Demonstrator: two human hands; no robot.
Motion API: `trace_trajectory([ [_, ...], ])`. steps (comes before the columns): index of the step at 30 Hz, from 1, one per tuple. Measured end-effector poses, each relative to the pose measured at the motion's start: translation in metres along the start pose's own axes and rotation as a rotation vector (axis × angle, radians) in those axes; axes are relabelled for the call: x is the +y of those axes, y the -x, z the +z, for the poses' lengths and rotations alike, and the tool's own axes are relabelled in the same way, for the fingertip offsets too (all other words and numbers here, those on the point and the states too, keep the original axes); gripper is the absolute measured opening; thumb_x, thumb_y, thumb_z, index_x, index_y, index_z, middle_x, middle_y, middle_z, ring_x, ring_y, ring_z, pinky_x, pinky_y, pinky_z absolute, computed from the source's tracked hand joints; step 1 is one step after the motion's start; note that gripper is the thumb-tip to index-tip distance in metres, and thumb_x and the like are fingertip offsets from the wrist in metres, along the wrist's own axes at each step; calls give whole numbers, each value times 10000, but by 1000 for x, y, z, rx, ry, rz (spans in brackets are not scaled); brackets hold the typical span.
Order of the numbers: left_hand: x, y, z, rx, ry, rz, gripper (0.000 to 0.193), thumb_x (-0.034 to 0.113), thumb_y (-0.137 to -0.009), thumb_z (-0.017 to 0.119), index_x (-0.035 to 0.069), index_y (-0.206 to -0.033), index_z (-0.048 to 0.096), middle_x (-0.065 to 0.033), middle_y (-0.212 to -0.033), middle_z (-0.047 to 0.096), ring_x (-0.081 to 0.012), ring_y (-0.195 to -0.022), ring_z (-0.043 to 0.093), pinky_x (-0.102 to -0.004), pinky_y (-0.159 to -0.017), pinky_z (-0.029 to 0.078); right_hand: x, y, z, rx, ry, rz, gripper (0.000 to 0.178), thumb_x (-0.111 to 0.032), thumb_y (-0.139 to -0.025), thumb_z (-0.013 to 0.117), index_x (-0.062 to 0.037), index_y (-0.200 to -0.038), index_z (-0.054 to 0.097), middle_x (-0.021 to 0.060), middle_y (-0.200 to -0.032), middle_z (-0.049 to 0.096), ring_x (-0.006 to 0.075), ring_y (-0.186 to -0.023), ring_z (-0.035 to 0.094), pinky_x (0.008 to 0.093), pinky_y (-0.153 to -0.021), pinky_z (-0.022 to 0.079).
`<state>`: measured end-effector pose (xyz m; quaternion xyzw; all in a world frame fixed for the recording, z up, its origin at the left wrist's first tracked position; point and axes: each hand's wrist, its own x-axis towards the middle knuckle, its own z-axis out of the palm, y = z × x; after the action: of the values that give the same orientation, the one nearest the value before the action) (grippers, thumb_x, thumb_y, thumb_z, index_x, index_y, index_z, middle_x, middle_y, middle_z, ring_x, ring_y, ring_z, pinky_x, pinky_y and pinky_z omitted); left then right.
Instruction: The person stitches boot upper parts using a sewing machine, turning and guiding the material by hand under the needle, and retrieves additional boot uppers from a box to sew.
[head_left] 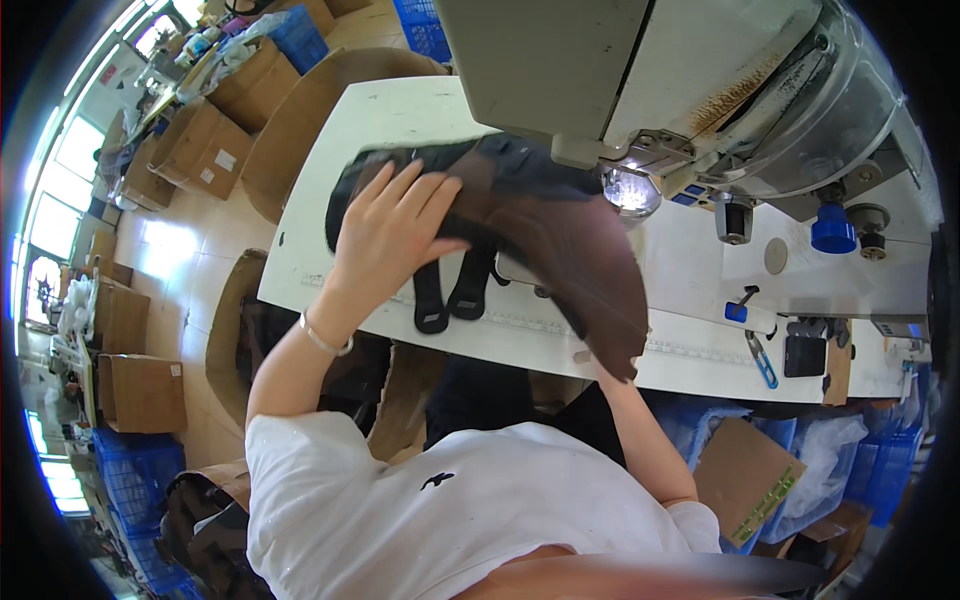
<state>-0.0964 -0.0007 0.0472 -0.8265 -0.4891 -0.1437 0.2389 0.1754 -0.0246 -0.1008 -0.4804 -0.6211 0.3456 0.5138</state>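
Observation:
A large black and dark brown workpiece, like a flexible sewn panel, lies across the white table of a sewing machine. Two black straps with rounded ends stick out from its near side. My left hand rests on the workpiece's left part, fingers spread and pressed down on it. At its near right corner, my right hand pinches the edge; most of its fingers are hidden beneath the material. The panel's right side is smeared by motion and passes close to the lit needle area of the sewing machine.
On the table's right lie a blue cutter and a small black box. A ruler strip runs along the near edge of the table. Cardboard boxes stand at left, blue crates with plastic bags at lower right.

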Motion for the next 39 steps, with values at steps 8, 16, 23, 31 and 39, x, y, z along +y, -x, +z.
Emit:
trace_trajectory([
  [8,-11,83,-40,-282,643,-568,475,190,-659,791,-4,-1061,630,-103,-941,636,-270,-854,625,-316,-771,479,-34,-13,45,-150,-480,-400,335,80,-783,532,-10,-1097,461,141,-1084,536,241,-988,535,392,-947,415],
  [16,-35,128,-17,-575,1145,-977,201,-20,-768,667,23,-963,650,-3,-859,627,-75,-835,564,-242,-751,462,-82,-35,48,-367,-344,-269,380,-173,-741,768,-5,-1023,579,118,-956,634,285,-815,596,346,-728,477],
  [23,-80,101,3,-242,1071,-740,281,16,-821,629,28,-1101,623,-40,-1078,618,-118,-1008,563,-286,-858,457,-102,-60,13,-673,129,-346,270,-276,-767,735,-53,-873,627,152,-665,575,306,-659,589,381,-608,455],
  [31,-26,-42,-37,-716,785,220,276,207,-824,678,31,-1036,660,-124,-1027,641,-244,-990,586,-319,-874,445,-120,-52,-5,-864,492,-415,296,-400,-806,652,-116,-886,630,130,-605,573,337,-622,582,404,-553,436],
  [39,-49,-73,45,-1099,469,34,248,279,-757,711,36,-804,693,-114,-692,653,-240,-676,611,-354,-652,480,-112,-55,-5,-765,283,-243,257,-293,-846,658,-43,-882,613,166,-623,554,328,-592,569,384,-582,450],
])
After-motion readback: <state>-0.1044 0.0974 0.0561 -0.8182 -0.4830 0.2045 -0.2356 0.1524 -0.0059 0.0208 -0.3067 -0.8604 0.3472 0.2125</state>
